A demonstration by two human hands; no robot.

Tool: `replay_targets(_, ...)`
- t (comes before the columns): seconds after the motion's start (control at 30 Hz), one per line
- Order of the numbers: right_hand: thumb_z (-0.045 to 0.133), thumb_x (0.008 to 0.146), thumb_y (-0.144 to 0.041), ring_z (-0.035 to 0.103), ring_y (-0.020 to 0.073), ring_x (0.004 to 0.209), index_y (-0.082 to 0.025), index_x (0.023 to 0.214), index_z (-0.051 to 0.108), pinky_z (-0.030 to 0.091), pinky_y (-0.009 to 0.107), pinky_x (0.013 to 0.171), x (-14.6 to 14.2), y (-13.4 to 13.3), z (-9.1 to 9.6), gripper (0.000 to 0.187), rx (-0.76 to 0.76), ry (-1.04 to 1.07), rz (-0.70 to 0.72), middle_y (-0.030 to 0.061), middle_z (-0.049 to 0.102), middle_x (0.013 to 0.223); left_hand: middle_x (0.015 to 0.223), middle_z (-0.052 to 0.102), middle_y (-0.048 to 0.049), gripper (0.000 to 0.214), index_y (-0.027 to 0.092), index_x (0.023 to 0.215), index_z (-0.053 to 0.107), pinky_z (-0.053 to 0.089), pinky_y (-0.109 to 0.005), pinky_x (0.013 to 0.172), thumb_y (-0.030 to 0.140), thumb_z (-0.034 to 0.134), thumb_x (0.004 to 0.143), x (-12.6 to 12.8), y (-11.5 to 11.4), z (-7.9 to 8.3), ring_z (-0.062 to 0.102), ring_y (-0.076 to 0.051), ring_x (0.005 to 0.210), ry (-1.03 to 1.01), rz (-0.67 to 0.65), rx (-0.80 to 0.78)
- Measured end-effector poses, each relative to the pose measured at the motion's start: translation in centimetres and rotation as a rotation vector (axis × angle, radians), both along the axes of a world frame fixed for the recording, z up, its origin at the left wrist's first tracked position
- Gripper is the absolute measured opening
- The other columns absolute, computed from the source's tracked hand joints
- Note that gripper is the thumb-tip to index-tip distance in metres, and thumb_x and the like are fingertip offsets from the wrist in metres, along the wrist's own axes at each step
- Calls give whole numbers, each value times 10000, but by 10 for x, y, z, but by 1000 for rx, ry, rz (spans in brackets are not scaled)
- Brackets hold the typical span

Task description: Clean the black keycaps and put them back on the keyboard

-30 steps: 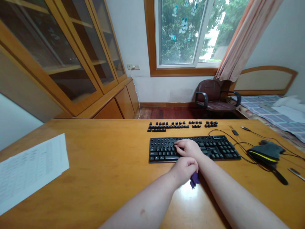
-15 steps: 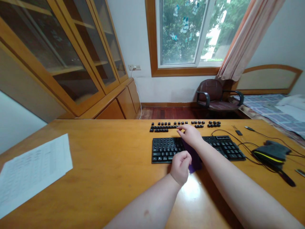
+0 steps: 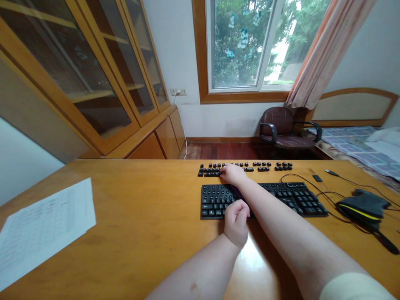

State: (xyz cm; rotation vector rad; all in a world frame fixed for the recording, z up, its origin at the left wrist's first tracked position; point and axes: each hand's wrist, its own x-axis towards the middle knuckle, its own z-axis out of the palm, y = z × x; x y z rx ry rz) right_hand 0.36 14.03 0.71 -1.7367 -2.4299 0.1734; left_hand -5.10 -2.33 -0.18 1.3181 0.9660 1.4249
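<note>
Above the near edge of a black keyboard (image 3: pixel 215 200), my left hand (image 3: pixel 237 223) is curled closed; what it holds, if anything, is hidden. My right hand (image 3: pixel 235 174) reaches over the keyboard to the loose black keycaps (image 3: pixel 212 174) lined up behind it. Its fingertips are pinched together at a keycap in the front row, mostly covered by the fingers. Below the right hand shows a strip of purple cloth (image 3: pixel 236 192), largely hidden by the right wrist and left hand; I cannot tell which hand holds it. Many keys on the keyboard's upper left lack caps.
Right of the keyboard lie a dark grey cloth item with a yellow stripe (image 3: pixel 359 208), a cable with a USB plug (image 3: pixel 331 172) and a small black tool (image 3: pixel 317 178). Papers (image 3: pixel 56 229) lie at the left. Beyond the desk stands a chair (image 3: pixel 278 125).
My right hand has moved left along the keycap rows, and its fingers now reach the front row. Less of the purple cloth shows. My left hand has stayed nearly in place.
</note>
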Motion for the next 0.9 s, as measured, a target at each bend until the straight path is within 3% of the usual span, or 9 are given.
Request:
replay_targets(0.6,641,665,-276,631,182,768,-220,780,693,447,239,660,5,-6,1,138,-24,178,-47,33,702,786,534,388,17,190,175,529,392,268,-248,550,154,391,718,0,3,-1,364,-113,560,-46,-17,-40)
replay_targets(0.73,599,725,-305,626,180,820,-217,865,682,455,258,720,20,-26,18,185,51,287,-101,39,700,874,496,313,42,194,178,543,359,217,-238,494,205,404,729,4,7,-5,298,-87,489,-212,-49,-130)
replay_targets(0.8,573,752,-340,624,157,742,-218,906,669,467,261,701,32,-44,29,218,88,361,-112,29,697,888,486,286,59,197,182,585,369,188,-227,461,277,424,748,7,10,-7,266,-73,448,-345,-88,-203)
replay_targets(0.9,615,710,-374,600,154,649,-210,824,679,474,279,651,49,-77,45,209,169,636,-115,26,696,816,484,282,77,219,192,660,386,170,-210,427,371,450,768,9,15,-10,247,-60,407,-512,-138,-288)
